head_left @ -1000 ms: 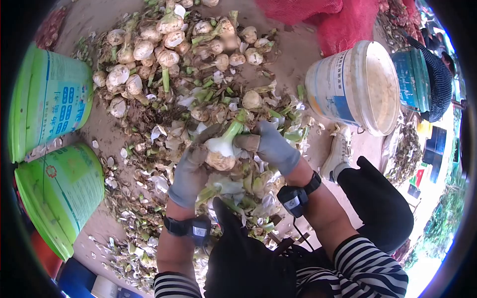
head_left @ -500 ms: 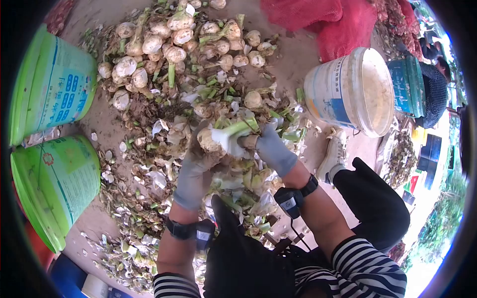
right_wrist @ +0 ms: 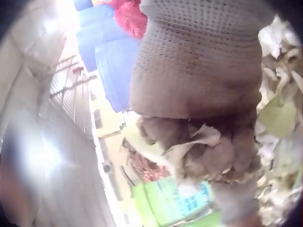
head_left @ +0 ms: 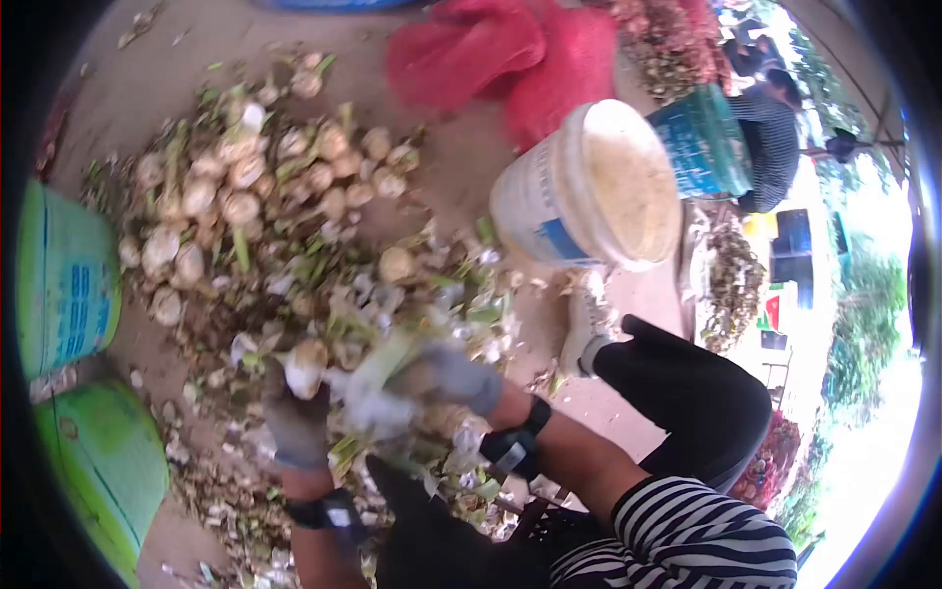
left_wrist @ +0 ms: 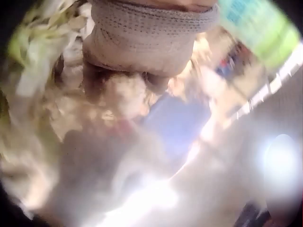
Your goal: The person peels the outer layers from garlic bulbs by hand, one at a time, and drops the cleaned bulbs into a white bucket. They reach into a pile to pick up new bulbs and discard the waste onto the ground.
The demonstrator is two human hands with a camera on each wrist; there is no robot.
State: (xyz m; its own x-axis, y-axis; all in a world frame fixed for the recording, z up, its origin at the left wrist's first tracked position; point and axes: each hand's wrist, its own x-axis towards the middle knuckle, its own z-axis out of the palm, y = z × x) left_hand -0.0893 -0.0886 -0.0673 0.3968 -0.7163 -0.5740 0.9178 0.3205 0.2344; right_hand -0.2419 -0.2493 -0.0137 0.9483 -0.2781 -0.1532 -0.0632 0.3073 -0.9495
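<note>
In the head view my gloved left hand holds a round whitish bulb at its fingertips. The left wrist view shows that glove from the back, its fingers curled round the pale bulb. To the right, blurred by motion, my gloved right hand grips a green stalk with loose white skins. Curled fingers of the right glove pinch dry, papery skin in the right wrist view. Beneath both hands lies a heap of peelings.
Piled bulbs lie at the upper left, beyond the hands. Two green buckets stand at the left edge. A white bucket, a teal bucket and red netting are at the upper right, with another person behind.
The hands have drawn apart; the bulb is in the left hand, separate from the green stalk and skins in the right. The head view has turned, shifting the surroundings left.
</note>
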